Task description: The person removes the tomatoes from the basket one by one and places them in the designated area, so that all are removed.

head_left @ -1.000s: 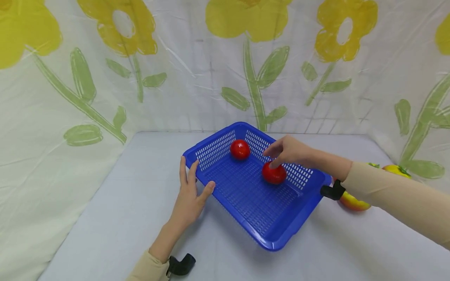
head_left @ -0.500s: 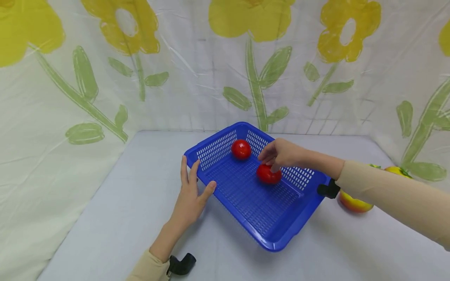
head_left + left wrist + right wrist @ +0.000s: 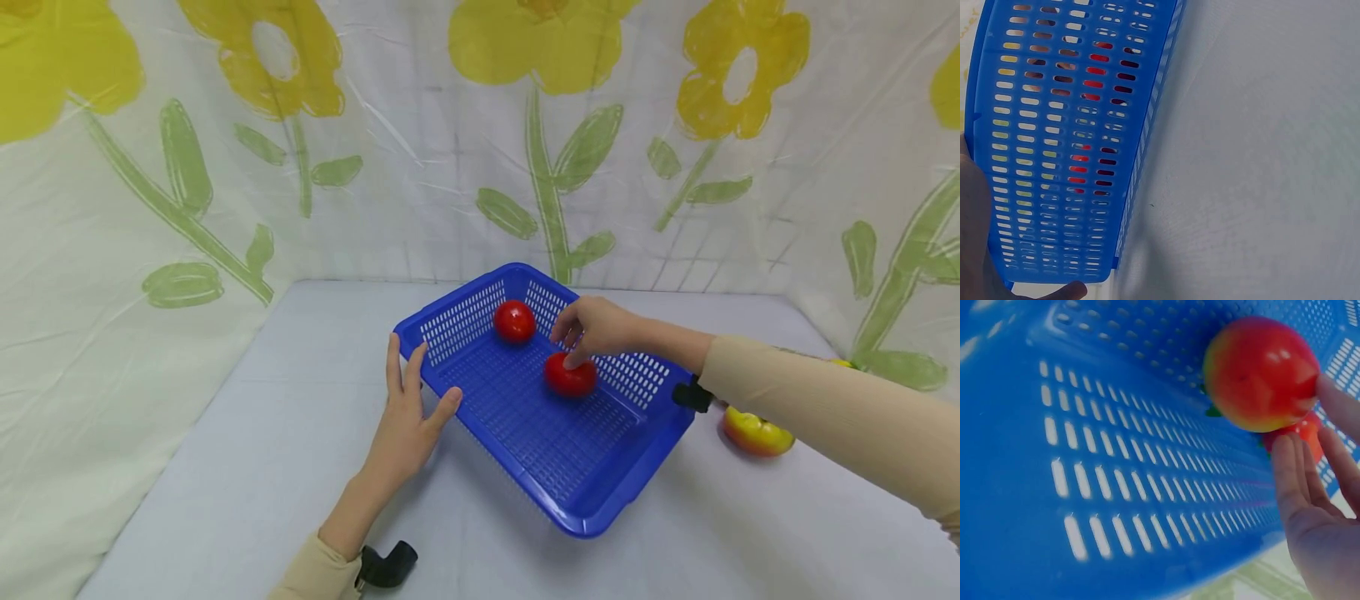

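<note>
Two shiny red tomatoes lie in a blue slotted plastic basket (image 3: 517,467). One tomato (image 3: 514,322) is in the far corner, and the nearer tomato (image 3: 570,375) sits by the right-hand long wall. Over that nearer one is my right hand (image 3: 600,327), its thumb touching the skin while the other fingers arch just above and beyond it. The right wrist view shows the nearer tomato (image 3: 1263,375) with a yellowish underside and green leaf tips. At the left of the basket my left hand (image 3: 405,429) rests against the rim, fingers spread and thumb along the edge.
A yellow-and-red fruit (image 3: 757,432) lies on the white table (image 3: 247,467) to the right of the basket, partly behind my right sleeve. Behind the table hangs a white curtain (image 3: 420,192) printed with yellow flowers.
My right hand has shifted a little to the left, and the nearer tomato has moved left with it. Its fingers have lifted slightly off the tomato's top. The left hand stays at the rim.
</note>
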